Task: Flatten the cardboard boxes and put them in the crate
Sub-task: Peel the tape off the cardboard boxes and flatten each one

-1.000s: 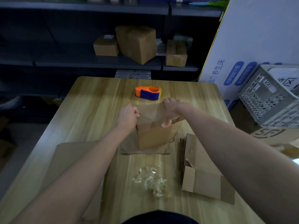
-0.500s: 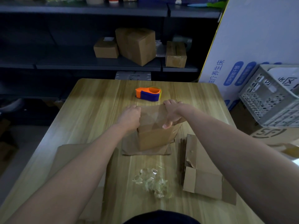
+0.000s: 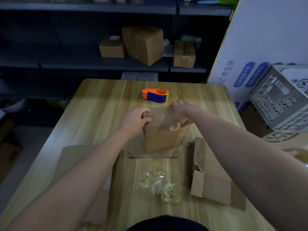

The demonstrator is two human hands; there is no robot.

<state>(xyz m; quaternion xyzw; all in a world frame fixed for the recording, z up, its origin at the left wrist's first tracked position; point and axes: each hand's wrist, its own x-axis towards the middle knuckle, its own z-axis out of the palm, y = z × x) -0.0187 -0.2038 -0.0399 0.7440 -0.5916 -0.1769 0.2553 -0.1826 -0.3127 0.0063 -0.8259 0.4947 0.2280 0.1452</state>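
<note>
– Cardboard: count on the wooden table (image 3: 93,114)?
– One upright box (image 3: 164,140) at centre, standing on a flat sheet (image 3: 152,153); cannot tell whether sheet and box are one piece. Two more, already flat: left flattened piece (image 3: 78,162), partly under the left forearm, and right flattened piece (image 3: 212,179), just beside the right forearm.

– Other items, counted?
– One orange-and-blue tape dispenser (image 3: 155,95), just beyond the box, not touching it. One wad of crumpled clear tape (image 3: 160,185) near the front edge, between the two flattened pieces. One grey perforated crate (image 3: 280,105), off the table to the right, tilted, well apart from the box, with something white and printed inside. Three closed cartons on the dark shelf (image 3: 103,64) behind: small carton (image 3: 112,47), large tilted carton (image 3: 144,44), medium carton (image 3: 184,54). One big white package (image 3: 266,39) with blue print behind the crate.

– Left hand (image 3: 135,118)?
– Closed almost to a fist at the box's top left corner; fingers curled tight onto the upper edge, gripping the cardboard.

– Right hand (image 3: 180,114)?
– Hooked over the top right edge. Fingers (image 3: 179,103) wrapped across the far side, thumb (image 3: 174,127) pressed on the near face. Narrow grasp, pinching the panel between them.

– Box condition?
– Walls upright, leaning slightly right; not yet flat, not yet in the crate.
</note>
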